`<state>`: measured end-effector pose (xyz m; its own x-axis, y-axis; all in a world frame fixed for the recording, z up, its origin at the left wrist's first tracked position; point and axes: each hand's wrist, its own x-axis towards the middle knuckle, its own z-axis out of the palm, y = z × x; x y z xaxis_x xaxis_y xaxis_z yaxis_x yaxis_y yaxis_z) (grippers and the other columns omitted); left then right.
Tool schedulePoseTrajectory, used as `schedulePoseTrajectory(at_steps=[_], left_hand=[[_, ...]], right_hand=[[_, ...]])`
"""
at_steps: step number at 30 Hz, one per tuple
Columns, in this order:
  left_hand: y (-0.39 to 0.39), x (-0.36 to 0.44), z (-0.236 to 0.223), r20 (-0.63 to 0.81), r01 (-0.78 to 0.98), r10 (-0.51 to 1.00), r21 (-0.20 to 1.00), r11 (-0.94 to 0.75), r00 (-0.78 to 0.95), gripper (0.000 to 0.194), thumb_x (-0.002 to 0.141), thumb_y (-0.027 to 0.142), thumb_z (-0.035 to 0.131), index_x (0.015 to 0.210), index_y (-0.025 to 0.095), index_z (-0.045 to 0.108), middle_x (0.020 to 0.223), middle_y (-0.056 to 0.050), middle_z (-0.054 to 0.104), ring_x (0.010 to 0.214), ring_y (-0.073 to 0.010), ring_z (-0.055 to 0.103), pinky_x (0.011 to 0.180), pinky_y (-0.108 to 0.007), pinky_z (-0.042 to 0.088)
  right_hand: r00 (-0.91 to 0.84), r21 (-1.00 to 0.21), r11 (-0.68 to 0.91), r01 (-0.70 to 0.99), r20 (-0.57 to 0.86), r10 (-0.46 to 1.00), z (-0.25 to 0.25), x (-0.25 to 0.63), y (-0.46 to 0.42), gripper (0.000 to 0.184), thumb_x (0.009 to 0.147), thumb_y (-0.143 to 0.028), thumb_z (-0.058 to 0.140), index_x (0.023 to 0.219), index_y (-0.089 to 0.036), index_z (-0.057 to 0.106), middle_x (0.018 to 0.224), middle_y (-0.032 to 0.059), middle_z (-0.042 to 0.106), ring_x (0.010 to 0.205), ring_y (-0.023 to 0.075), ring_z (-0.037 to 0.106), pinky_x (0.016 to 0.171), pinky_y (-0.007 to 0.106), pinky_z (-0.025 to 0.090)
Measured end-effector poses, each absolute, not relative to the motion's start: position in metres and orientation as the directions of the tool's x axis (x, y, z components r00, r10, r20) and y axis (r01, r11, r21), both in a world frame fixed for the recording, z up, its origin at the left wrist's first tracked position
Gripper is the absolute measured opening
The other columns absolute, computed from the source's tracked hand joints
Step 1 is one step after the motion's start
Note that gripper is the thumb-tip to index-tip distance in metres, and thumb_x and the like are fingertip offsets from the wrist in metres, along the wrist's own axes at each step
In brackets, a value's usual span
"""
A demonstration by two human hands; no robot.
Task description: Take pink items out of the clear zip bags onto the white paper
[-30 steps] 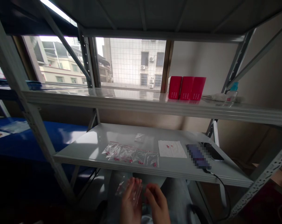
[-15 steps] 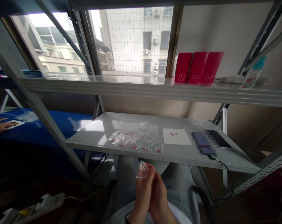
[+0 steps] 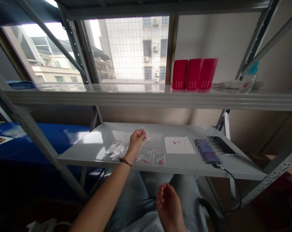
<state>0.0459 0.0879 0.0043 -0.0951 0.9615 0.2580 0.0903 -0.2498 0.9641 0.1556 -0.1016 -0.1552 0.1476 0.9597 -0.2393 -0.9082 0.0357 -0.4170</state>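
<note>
My left hand reaches over the grey metal shelf, its fingertips pinching a small clear zip bag near the shelf's middle. More clear zip bags holding tiny pink pieces lie in a row close by, including one to the left of my wrist and one to the right. My right hand hangs low over my jeans with its fingers loosely curled, holding nothing. A white paper sheet with pink bits lies to the right of the bags.
A pixelated phone with a black cable and a second phone lie at the shelf's right. The upper shelf holds several red boxes and a clear bottle. A blue table lies left.
My hands have separated. The left hand has moved forward from my lap to the shelf with a small bag at its fingertips, while the right hand stays low, holding nothing.
</note>
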Motion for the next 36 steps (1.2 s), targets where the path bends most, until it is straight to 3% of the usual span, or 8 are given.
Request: schedulePoseTrajectory(at_steps=[4,8,10,12,19,25,30,36], left_hand=[[0.171,0.036,0.020,0.199,0.274,0.980,0.944,-0.183,-0.028,0.028,0.064,0.021,0.081,0.087,0.015,0.066,0.061,0.001,0.062,0.059,-0.0203,0.064,0.061,-0.030,0.049],[0.192,0.029,0.026,0.253,0.393,0.966,0.895,-0.212,-0.056,0.046,0.060,0.016,0.083,0.104,0.014,0.068,0.089,-0.009,0.073,0.092,-0.0312,0.070,0.080,-0.036,0.052],[0.177,0.029,0.031,0.325,0.412,0.942,0.873,-0.263,-0.085,0.060,0.068,0.018,0.080,0.125,0.016,0.063,0.113,-0.013,0.072,0.111,-0.0316,0.066,0.091,-0.037,0.051],[0.145,0.030,0.035,0.439,0.408,0.898,0.827,-0.388,-0.036,0.061,0.077,0.021,0.074,0.136,0.021,0.059,0.124,-0.011,0.069,0.116,-0.0290,0.064,0.096,-0.037,0.050],[0.007,0.032,-0.007,0.592,0.422,0.672,0.523,-0.741,0.446,0.020,0.091,0.025,0.065,0.105,0.027,0.078,0.107,-0.008,0.077,0.104,-0.0276,0.069,0.098,-0.040,0.053],[0.005,0.032,-0.052,0.529,0.562,0.646,0.337,-0.755,0.550,0.030,0.089,0.027,0.072,0.119,0.026,0.073,0.121,-0.010,0.075,0.121,-0.0329,0.065,0.106,-0.048,0.050],[0.002,0.052,-0.061,0.480,0.563,0.605,0.248,-0.788,0.635,0.040,0.090,0.031,0.075,0.129,0.023,0.068,0.135,-0.015,0.068,0.129,-0.0355,0.060,0.109,-0.051,0.046],[-0.001,0.058,-0.068,0.470,0.557,0.603,0.251,-0.792,0.645,0.030,0.095,0.018,0.065,0.124,0.025,0.070,0.116,-0.010,0.075,0.114,-0.0311,0.066,0.101,-0.047,0.048]], right_hand=[[0.186,-0.336,0.082,-0.938,-0.290,0.939,-0.116,0.185,-0.092,0.038,0.069,-0.037,0.084,0.068,-0.023,0.048,0.052,-0.0112,0.042,0.036,0.0041,0.029,0.028,0.013,0.018],[0.332,-0.735,0.141,-0.664,-0.121,0.935,-0.065,0.243,-0.058,0.047,0.080,-0.050,0.072,0.065,-0.027,0.034,0.052,-0.0140,0.023,0.040,0.0065,0.014,0.031,0.018,0.014],[0.443,-0.973,0.178,-0.147,0.096,0.891,-0.042,0.274,-0.029,0.045,0.090,-0.055,0.054,0.066,-0.028,0.027,0.053,-0.0124,0.022,0.042,0.0089,0.018,0.033,0.022,0.019],[0.467,-0.933,0.108,0.343,0.269,0.842,-0.024,0.299,0.008,0.041,0.095,-0.052,0.040,0.066,-0.028,0.023,0.053,-0.0098,0.027,0.044,0.0102,0.026,0.039,0.024,0.025],[0.279,-0.638,-0.022,0.770,0.306,0.910,-0.017,0.315,0.110,0.033,0.098,-0.031,0.058,0.068,-0.017,0.059,0.074,0.0030,0.065,0.079,0.0179,0.063,0.071,0.028,0.047],[0.134,-0.365,-0.042,0.930,0.230,0.964,-0.042,0.310,0.128,0.028,0.102,-0.038,0.064,0.119,-0.017,0.067,0.124,0.0087,0.067,0.109,0.0240,0.066,0.097,0.047,0.055],[0.039,-0.212,0.005,0.977,0.203,0.978,-0.053,0.309,0.126,0.031,0.101,-0.036,0.064,0.125,-0.017,0.065,0.129,0.0102,0.065,0.114,0.0259,0.065,0.098,0.048,0.055],[-0.002,-0.186,0.042,0.982,0.210,0.978,-0.053,0.305,0.119,0.030,0.101,-0.037,0.065,0.123,-0.017,0.065,0.127,0.0095,0.065,0.112,0.0253,0.065,0.097,0.048,0.055]])
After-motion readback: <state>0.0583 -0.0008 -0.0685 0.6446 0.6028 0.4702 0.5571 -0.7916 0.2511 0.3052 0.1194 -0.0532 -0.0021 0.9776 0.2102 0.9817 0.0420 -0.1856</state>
